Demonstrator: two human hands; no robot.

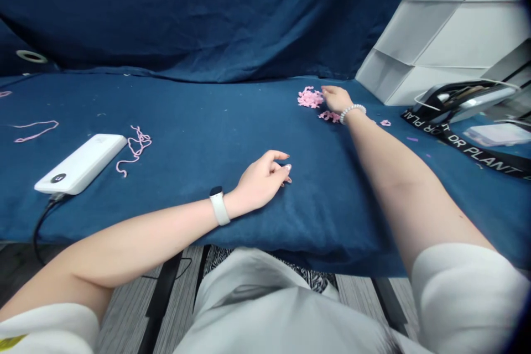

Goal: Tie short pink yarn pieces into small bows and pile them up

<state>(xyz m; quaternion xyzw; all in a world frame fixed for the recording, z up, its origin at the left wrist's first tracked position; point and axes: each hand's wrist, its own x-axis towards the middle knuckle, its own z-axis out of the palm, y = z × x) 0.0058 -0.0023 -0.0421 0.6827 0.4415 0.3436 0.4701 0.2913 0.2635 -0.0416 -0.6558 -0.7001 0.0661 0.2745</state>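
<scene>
My left hand [261, 180] hovers over or rests on the near middle of the blue cloth; I cannot tell which. Its index finger reaches forward, the other fingers curl loosely, and I see nothing held. Farther off, my right hand [337, 99] is at the right side of a pile of small pink pieces [309, 97], fingertips curled downward and pinched together. What those fingers hold, if anything, is hidden. More pink pieces [329, 116] lie beside the right wrist, just below the hand. A single pink piece [385, 123] sits right of the beaded bracelet.
On the left lie a white power bank [83, 163] with a black cable and a tangle of pink yarn [136, 146]. Another yarn strand [37, 131] is farther left. White boxes [448, 33] and a black lettered strap [468, 149] occupy the right. A blue curtain [207, 16] hangs behind.
</scene>
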